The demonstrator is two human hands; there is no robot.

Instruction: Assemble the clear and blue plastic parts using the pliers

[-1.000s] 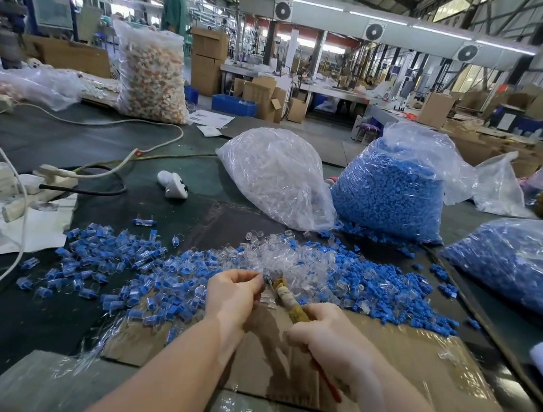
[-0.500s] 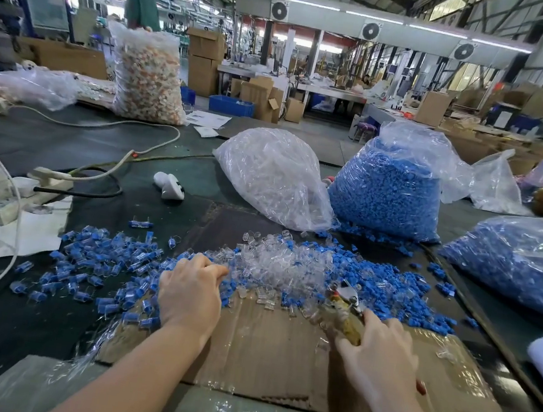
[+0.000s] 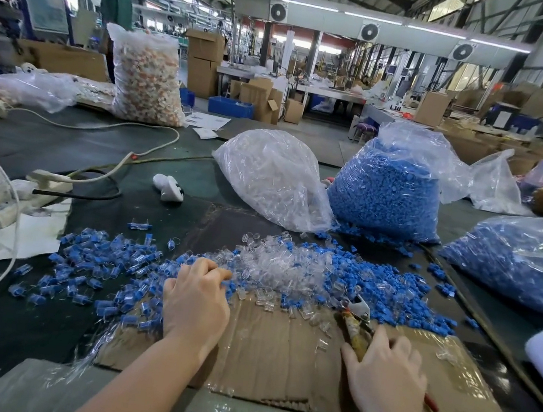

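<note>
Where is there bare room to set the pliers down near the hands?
The cardboard sheet is bare between the left hand and the right hand, which holds the pliers. Its right end, beyond the right hand, has only a few clear parts. Ahead is crowded: the pile of clear parts and blue parts.
</note>
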